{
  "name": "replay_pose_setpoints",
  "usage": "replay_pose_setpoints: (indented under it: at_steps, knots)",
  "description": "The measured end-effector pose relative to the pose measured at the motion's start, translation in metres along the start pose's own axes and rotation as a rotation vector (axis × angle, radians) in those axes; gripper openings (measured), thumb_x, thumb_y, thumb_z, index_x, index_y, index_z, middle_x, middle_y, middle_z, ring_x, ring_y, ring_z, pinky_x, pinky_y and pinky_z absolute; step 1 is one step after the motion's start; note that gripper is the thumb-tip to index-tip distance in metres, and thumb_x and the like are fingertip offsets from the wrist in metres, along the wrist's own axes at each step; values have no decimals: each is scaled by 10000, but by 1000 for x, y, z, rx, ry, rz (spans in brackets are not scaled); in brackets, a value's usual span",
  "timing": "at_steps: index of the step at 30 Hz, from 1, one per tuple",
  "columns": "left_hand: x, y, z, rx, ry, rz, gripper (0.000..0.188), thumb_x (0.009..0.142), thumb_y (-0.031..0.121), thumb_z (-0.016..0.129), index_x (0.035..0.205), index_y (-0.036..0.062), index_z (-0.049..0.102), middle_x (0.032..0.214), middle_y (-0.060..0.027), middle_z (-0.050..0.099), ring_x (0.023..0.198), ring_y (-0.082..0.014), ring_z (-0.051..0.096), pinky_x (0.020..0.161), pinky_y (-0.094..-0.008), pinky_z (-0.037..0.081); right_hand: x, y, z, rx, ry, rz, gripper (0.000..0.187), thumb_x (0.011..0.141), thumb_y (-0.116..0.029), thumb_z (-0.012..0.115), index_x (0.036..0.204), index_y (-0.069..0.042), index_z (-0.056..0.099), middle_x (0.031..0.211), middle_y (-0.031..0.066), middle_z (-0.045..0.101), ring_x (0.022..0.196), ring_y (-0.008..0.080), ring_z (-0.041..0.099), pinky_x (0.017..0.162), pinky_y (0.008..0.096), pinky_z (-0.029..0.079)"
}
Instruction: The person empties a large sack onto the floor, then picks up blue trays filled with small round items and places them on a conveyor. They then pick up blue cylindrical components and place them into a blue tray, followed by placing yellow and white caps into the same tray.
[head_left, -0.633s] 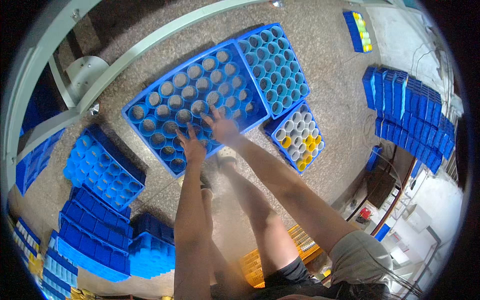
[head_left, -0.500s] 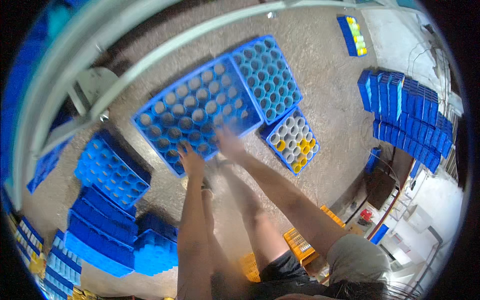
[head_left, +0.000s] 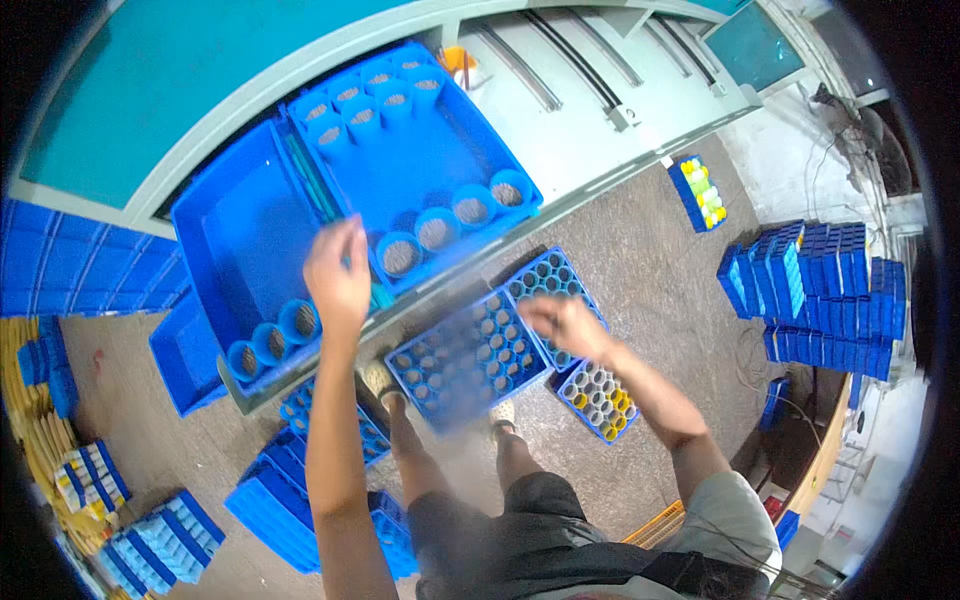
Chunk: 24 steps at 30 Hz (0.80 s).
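Observation:
My left hand [head_left: 338,272] is raised over the bench, between two blue crates, its fingers extended and nothing visible in it. The right-hand crate [head_left: 455,140] holds blue cups with a greyish grainy fill: a group at the far left and a row along the near edge, including a blue cup [head_left: 401,255] by my left hand. In the left-hand crate [head_left: 230,215], several such cups [head_left: 268,343] line the near end. My right hand [head_left: 565,325] hangs above a floor crate of light-blue cups [head_left: 550,283]; its fingers look curled but are blurred.
On the floor near my feet lie a large crate of filled cups [head_left: 425,375] and a crate of white and yellow cups [head_left: 600,400]. Stacked blue crates stand at right [head_left: 830,285] and lower left [head_left: 275,510]. The bench's white surface [head_left: 540,110] carries metal rails.
My view has risen from the floor to the bench. Both hands have left the large floor crate; the left is up over the bench crates, the right off toward the right.

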<state>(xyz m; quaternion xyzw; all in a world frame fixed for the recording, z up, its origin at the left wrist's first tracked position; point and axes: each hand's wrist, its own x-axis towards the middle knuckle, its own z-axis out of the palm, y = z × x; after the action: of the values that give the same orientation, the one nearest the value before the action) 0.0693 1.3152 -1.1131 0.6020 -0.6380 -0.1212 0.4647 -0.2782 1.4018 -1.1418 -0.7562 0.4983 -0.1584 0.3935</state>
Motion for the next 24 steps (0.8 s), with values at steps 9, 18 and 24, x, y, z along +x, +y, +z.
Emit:
replay_pose_setpoints:
  at_steps: [9,18,24]
  knots:
    - [228,-87,88,304,-298,-362,381,830,167,697,1191,53,653,1166,-268,617,1074,-400,622,912,-469,513,384,-77,-51,-574,568,-326,438,823,-109,686,1254,-141,613,1171,190,629,1026,362,644,888,435,533]
    - [243,-115,92,260,-348,-137,195,772,92,720,947,7,732,871,-252,693,868,-417,685,785,-478,552,463,-37,-51,-643,345,-22,284,762,-117,739,1045,-101,734,1003,181,697,960,343,669,872,404,535]
    - [198,-35,11,100,-279,121,236,787,108,764,1014,54,730,734,-180,646,498,-209,518,507,-361,418,309,-99,-116,-481,555,-198,256,770,-3,695,1015,-71,729,1056,166,682,910,333,681,809,391,563]
